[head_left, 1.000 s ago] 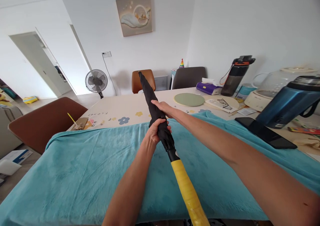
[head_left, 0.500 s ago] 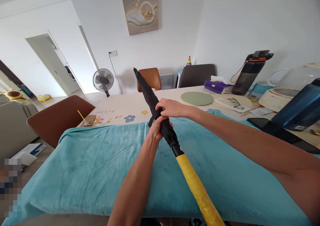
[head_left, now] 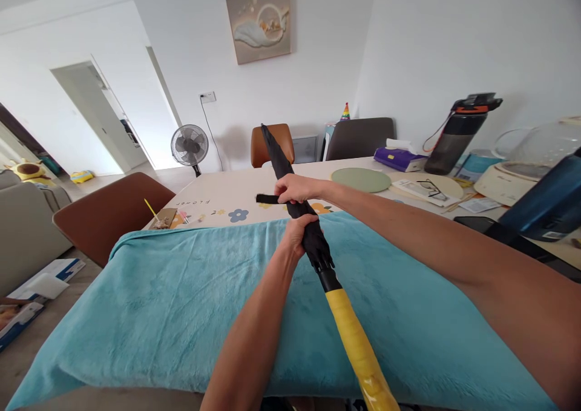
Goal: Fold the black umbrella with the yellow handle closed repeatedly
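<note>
A folded black umbrella (head_left: 314, 236) with a yellow-wrapped handle (head_left: 356, 344) slants across the view, its tip pointing away from me. My left hand (head_left: 297, 234) is wrapped round the black canopy below its middle. Higher up, my right hand (head_left: 295, 190) pinches the umbrella's black strap (head_left: 267, 199), whose loose end sticks out to the left. The canopy passes just beneath my right hand's fingers. Under both arms a turquoise blanket (head_left: 181, 302) covers the near part of the table (head_left: 227, 190).
On the right stand a dark sports bottle (head_left: 458, 135), a blue bottle (head_left: 544, 196), a purple tissue pack (head_left: 399, 158) and a green round mat (head_left: 361, 180). A black phone-like slab (head_left: 481, 224) lies nearer. Brown chair (head_left: 109, 217) at left; fan (head_left: 189, 146) behind.
My right hand has drawn the strap out to the left, away from the canopy. The umbrella's tip has swung slightly right. My left hand keeps hold, shifted a little to the right.
</note>
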{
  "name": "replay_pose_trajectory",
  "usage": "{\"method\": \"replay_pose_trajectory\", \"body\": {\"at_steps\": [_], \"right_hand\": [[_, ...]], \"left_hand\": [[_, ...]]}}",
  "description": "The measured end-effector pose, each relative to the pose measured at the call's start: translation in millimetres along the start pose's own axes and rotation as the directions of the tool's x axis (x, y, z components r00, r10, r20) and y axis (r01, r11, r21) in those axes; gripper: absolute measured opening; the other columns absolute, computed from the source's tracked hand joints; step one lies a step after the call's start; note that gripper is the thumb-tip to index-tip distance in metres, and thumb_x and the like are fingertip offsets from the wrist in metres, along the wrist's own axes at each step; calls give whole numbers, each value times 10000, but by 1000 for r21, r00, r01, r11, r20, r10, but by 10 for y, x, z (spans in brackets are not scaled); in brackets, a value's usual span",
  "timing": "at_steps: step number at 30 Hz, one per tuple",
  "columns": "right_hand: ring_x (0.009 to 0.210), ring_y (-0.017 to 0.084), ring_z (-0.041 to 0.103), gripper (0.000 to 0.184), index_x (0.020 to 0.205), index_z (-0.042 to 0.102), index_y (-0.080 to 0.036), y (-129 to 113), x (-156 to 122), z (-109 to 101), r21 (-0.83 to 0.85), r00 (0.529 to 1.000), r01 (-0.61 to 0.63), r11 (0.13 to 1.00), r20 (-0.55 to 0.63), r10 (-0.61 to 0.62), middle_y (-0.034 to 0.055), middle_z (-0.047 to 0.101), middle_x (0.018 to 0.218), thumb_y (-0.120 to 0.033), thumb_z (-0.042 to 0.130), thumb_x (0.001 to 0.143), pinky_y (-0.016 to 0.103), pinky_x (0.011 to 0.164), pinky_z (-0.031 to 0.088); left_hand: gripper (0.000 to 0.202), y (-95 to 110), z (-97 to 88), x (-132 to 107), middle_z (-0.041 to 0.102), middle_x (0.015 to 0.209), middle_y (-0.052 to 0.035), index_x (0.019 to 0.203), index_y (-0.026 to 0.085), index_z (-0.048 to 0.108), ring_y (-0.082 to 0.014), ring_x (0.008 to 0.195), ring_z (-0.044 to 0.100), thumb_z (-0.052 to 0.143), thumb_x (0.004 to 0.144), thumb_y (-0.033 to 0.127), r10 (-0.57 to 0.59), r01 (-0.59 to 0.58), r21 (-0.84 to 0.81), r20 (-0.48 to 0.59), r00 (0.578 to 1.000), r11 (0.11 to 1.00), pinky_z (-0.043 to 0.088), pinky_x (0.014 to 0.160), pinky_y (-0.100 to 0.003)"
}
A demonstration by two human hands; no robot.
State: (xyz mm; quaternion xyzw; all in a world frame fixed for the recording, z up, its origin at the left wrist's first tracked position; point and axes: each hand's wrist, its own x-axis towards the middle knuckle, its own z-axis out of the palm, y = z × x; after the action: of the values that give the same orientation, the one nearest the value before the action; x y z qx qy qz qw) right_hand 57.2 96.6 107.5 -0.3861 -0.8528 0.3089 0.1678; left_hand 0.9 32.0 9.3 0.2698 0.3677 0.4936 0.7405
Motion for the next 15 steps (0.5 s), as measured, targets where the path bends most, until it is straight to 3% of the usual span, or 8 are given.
{"method": "replay_pose_trajectory", "body": {"at_steps": [3, 7, 11, 13, 15], "right_hand": [[475, 95, 419, 152, 492, 557, -155, 5, 93, 75, -208, 1000, -10, 978, -2, 10, -18, 473, 437, -46, 613, 582, 226, 474, 258], [593, 150, 512, 152, 520, 605, -172, 88, 142, 203, -398, 995, -8, 917, -94, -32, 15, 547, 516, -81, 604, 642, 247, 544, 282], [862, 232, 543, 137, 683, 644, -168, 163, 128, 340, -582, 985, 11, 813, -135, -110, 86, 616, 890, -76, 546, 706, 299, 699, 352], [1053, 282, 460, 231, 887, 628, -162, 186, 129, 403, -632, 956, -14, 775, -236, -175, 121, 512, 1165, -64, 551, 693, 369, 818, 344], [1203, 326, 307, 482, 1121, 510, -151, 199, 146, 452, -598, 900, -128, 791, -405, -160, 150, 324, 1346, -77, 595, 653, 456, 897, 304]], "left_hand": [[158, -47, 33, 14, 497, 513, 4, 683, 129, 508, -113, 435, 489, 616, 574, 168, 103, -102, 41, -42, 994, 994, 404, 455, -246], [154, -71, 59, 19, 483, 539, 18, 677, 143, 510, -98, 438, 449, 612, 562, 149, 217, -210, 81, -100, 971, 974, 363, 443, -241], [133, -77, 70, 11, 461, 543, 34, 653, 153, 515, -81, 465, 410, 598, 561, 106, 317, -305, 95, -157, 935, 948, 318, 459, -223], [130, -79, 78, 10, 477, 556, 33, 669, 156, 534, -87, 490, 421, 595, 569, 99, 350, -341, 84, -161, 923, 936, 325, 482, -223], [135, -80, 88, 12, 509, 583, 27, 704, 162, 553, -96, 516, 443, 591, 587, 107, 382, -375, 73, -156, 911, 924, 341, 499, -224]]}}
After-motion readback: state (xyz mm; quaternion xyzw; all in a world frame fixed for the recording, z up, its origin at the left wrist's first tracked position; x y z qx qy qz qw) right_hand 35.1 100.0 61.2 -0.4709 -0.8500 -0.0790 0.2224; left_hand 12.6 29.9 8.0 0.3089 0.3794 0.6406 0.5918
